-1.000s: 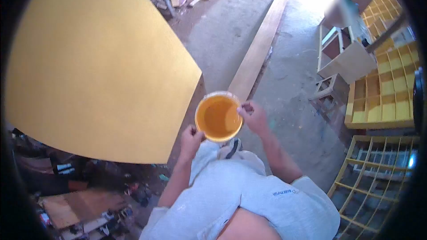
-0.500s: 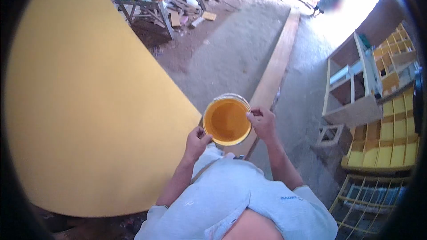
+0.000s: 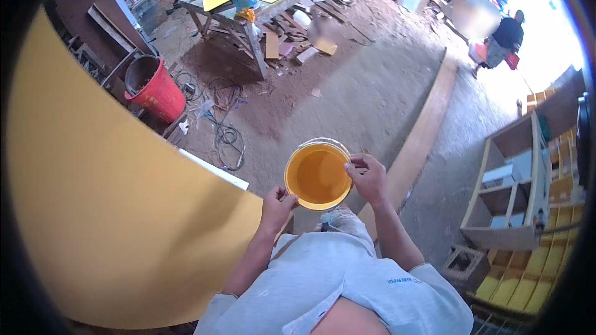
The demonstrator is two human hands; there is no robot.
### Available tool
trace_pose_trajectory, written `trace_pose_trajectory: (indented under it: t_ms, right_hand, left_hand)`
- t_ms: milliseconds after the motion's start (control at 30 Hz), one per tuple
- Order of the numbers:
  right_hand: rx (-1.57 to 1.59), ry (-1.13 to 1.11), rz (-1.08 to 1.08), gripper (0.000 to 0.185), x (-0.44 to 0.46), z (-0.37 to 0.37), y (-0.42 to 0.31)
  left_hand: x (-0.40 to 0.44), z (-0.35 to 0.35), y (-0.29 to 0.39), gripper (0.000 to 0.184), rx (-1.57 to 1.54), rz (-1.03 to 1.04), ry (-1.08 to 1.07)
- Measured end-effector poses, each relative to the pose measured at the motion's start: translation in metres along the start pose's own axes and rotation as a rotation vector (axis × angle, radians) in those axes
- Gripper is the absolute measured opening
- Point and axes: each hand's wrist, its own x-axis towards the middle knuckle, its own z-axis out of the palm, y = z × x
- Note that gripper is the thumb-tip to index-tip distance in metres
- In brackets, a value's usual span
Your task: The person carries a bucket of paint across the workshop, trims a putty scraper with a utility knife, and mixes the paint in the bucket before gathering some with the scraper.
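A round bucket point(image 3: 318, 175) with yellow-orange paint inside is held out in front of my body, its open top facing up. The fingers of my left hand point(image 3: 277, 209) are closed on its lower left rim. On the upper right rim, my right hand point(image 3: 369, 178) pinches the edge between thumb and fingers. Just left of my left hand is the edge of a large yellow panel point(image 3: 136, 211).
A long plank point(image 3: 428, 127) lies on the floor ahead to the right. A red bin point(image 3: 158, 93) and cables point(image 3: 228, 142) are at the left. Farther off stand a table point(image 3: 248, 46) and a person point(image 3: 506, 37). Wooden shelving point(image 3: 503, 236) is on the right.
The view has swung, bringing the red bin, cables and more of the far table into sight. The bucket stays in both hands, while the yellow panel now sits lower left.
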Motion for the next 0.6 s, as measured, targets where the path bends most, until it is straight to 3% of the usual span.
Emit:
trace_pose_trajectory:
  t_ms: [267,400,600]
  right_hand:
    - [-0.042,-0.332,-0.103,0.027,0.235,0.055,-0.017]
    - [-0.065,-0.484,-0.225,0.022,0.323,0.11,-0.064]
    - [-0.014,-0.69,-0.358,0.024,0.436,0.248,-0.099]
  left_hand:
    - [0.149,0.027,0.057,0.007,-0.17,-0.017,0.332]
    - [0.202,0.0,0.083,0.012,-0.185,-0.058,0.459]
    - [0.297,-0.065,0.108,0.013,-0.356,-0.042,0.643]
